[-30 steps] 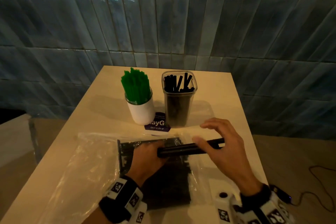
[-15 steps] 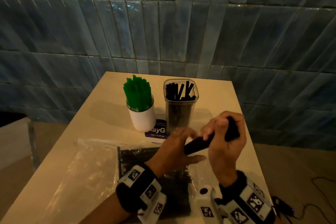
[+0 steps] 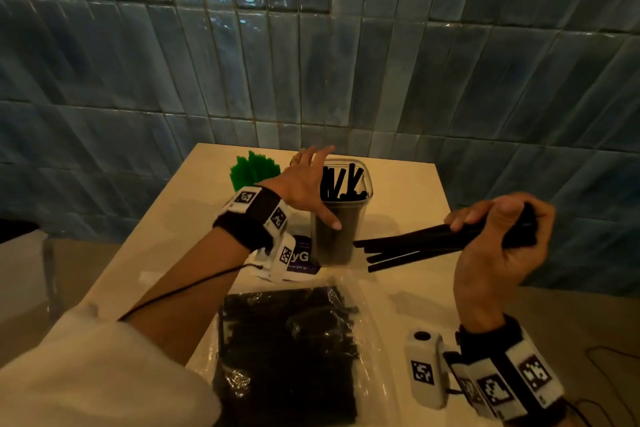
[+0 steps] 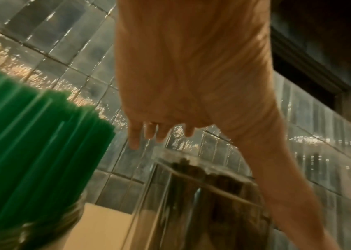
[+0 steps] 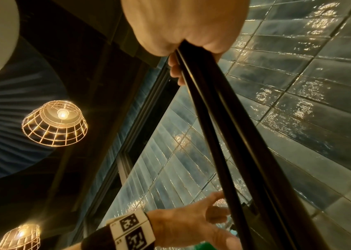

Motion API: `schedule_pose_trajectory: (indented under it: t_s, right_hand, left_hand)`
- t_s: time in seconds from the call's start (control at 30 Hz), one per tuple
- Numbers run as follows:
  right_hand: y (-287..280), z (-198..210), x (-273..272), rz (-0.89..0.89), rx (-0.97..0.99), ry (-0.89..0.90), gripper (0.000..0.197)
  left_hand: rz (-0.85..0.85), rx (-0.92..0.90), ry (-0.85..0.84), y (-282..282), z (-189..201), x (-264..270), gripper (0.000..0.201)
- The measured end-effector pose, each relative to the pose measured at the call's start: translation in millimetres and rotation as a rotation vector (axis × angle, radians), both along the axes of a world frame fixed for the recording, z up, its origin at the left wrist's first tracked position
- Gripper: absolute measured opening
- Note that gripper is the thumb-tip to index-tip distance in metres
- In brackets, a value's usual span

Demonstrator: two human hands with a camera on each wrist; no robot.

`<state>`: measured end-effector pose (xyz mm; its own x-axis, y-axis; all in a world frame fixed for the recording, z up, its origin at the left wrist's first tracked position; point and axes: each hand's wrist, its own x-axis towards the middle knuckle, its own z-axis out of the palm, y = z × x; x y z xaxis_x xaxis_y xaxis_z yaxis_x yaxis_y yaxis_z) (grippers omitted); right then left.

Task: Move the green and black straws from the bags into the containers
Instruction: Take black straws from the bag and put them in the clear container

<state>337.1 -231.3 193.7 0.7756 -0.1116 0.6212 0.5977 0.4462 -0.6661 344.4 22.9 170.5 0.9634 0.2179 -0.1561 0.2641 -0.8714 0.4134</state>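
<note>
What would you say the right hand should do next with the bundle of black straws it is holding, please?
Probably tip the black straws upright and lower them into the clear container. The right hand grips them nearly level beside it, and the left hand reaches open at the container's rim.

Left hand (image 3: 304, 184) reaches forward with fingers spread; right hand (image 3: 498, 236) is raised, fingers curled in a fist.

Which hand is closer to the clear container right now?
Left. The left hand is open right at the clear container, thumb across its front. The right hand is off to its right, gripping black straws.
</note>
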Motion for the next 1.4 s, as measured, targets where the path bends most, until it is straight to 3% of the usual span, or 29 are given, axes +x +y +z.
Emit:
schedule_pose_trajectory:
  t_s: [0.1,0.23,0.33,0.5,0.57,0.67,0.77,0.9,1.07,1.23,1.33,1.4]
  right_hand:
    - [-0.8,-1.4,-2.0,0.018,0.001,0.017,0.016]
    - [-7.6,0.0,-6.3,0.023,-0.028,-0.005,0.019]
    - [-19.6,12.9,-8.1,-0.015,-0.004,-0.107,0.022]
    - [-20.4,29.1,-11.5,0.035,0.075,-0.073,0.06]
    - [-6.7,29.1,-20.5,0.042,0.06,-0.14,0.042]
    - [13.1,12.8,-36.1,0.13,-0.014,-0.235,0.01]
    - [16.7,-10.8,-45.1,0.206,-0.124,-0.192,0.005]
    - [12.5,-4.2,-44.4,0.185,-0.053,-0.201,0.005]
    - [17.6,-3.8,-35.7,0.134,-0.035,-0.271,0.007]
    - [28.6,-28.4,-35.0,0.138,-0.17,-0.109,0.004]
    - [35.7,-48.9,-35.8,0.262,-0.39,0.138,0.006]
    - [38.4,-61.5,-35.8,0.34,-0.572,0.193,0.006]
  left_hand:
    - [0.03,-0.162,0.0,5.5,-8.8,5.3,0.136]
    - [0.069,-0.378,-0.272,-5.6,-21.3,-12.1,0.123]
    - [0.002,-0.41,-0.487,-27.7,-42.0,-40.1,0.119]
    - [-0.086,-0.366,-0.637,-60.0,-81.5,-85.1,0.113]
    - [-0.159,-0.226,-0.746,-70.8,-92.3,-95.3,0.12]
    - [-0.173,-0.161,-0.83,-80.8,-99.8,-101.2,0.124]
    - [-0.122,-0.119,-0.788,-81.0,-100.1,-105.1,0.12]
    - [-0.089,-0.027,-0.688,-81.2,-96.2,-108.8,0.097]
    - [-0.155,-0.01,-0.673,-80.4,-101.4,-111.7,0.052]
    - [-0.103,-0.103,-0.714,-86.6,-96.3,-107.4,0.089]
    - [-0.089,-0.198,-0.78,-86.4,-95.5,-103.8,0.101]
    - [-0.067,-0.262,-0.78,-84.7,-95.1,-102.1,0.107]
